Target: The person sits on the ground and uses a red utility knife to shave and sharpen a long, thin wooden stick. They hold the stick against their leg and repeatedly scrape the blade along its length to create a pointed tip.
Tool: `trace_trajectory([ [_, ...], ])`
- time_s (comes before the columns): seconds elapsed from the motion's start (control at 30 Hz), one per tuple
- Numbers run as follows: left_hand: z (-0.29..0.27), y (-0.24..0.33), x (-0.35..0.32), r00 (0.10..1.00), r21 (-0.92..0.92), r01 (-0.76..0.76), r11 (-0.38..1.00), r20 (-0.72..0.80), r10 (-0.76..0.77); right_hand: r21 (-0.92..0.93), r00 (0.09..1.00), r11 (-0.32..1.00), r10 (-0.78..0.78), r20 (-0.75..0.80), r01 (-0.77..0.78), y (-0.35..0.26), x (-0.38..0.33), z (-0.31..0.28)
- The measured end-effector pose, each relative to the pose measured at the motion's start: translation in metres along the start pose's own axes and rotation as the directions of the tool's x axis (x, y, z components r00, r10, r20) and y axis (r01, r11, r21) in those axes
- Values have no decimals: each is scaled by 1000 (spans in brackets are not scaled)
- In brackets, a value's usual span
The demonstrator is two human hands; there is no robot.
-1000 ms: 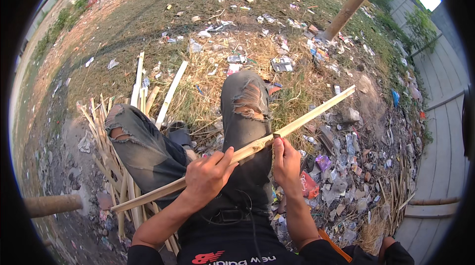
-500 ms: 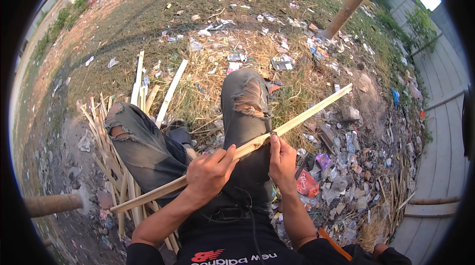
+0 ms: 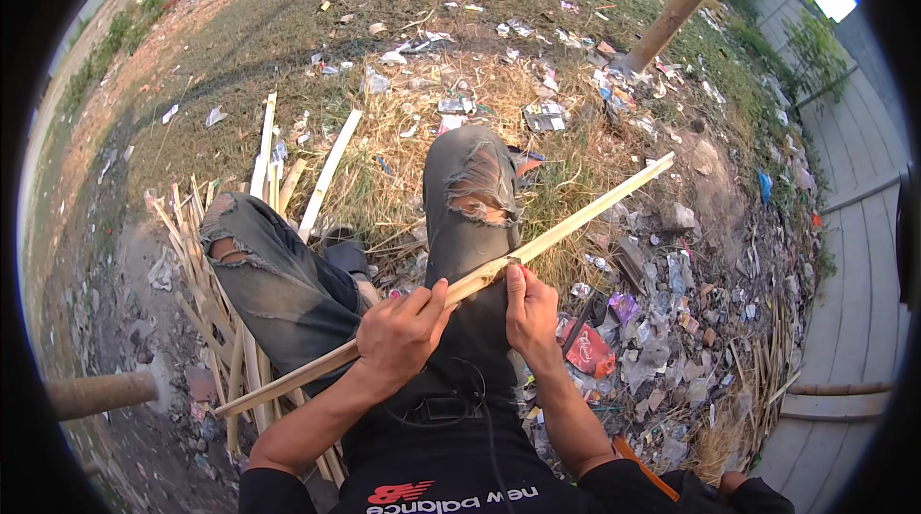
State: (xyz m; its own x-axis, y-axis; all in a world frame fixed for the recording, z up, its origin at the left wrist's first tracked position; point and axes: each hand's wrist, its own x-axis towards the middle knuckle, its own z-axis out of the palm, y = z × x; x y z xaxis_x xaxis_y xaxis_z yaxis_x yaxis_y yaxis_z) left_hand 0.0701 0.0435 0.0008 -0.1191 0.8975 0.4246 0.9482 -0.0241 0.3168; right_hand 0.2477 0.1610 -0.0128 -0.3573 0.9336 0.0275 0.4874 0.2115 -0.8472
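A long pale bamboo strip [image 3: 595, 211] lies slantwise across my raised right knee area, its far end up to the right and its near end down to the left. My left hand [image 3: 395, 336] is closed around it left of the middle. My right hand [image 3: 532, 314] is closed in a pinch at the strip's lower edge, just right of a rough, knotty patch. A small dark piece shows at the right thumb tip; what it is I cannot make out, since the fingers hide most of it.
A pile of split bamboo strips [image 3: 223, 322] lies by my left leg, with two longer strips [image 3: 331, 173] pointing away. Litter and a red packet [image 3: 589, 351] cover the ground at right. A pole [image 3: 686, 5] stands far right; a slatted wall [image 3: 844, 293] runs along the right.
My right hand has slid slightly left along the strip, toward my left hand, with the dark piece at its thumb. The strip and my left hand have shifted only a little left.
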Motion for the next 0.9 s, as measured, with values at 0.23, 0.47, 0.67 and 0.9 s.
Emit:
trace_trajectory([
  [0.23, 2, 0, 0, 1000, -45, 15, 999, -6, -16, 173, 992, 982, 56, 115, -76, 9, -1, 0],
  [0.47, 1, -2, 2, 999, -79, 41, 996, -16, -42, 542, 767, 631, 136, 628, -555, 33, 9, -30],
  [0.67, 1, -1, -1, 998, -73, 54, 996, -18, -56, 493, 986, 856, 110, 121, -156, 16, 3, -30],
  [0.9, 2, 4, 1, 993, -114, 115, 987, 7, -115, 147, 996, 989, 18, 92, -32, -9, 5, -21],
])
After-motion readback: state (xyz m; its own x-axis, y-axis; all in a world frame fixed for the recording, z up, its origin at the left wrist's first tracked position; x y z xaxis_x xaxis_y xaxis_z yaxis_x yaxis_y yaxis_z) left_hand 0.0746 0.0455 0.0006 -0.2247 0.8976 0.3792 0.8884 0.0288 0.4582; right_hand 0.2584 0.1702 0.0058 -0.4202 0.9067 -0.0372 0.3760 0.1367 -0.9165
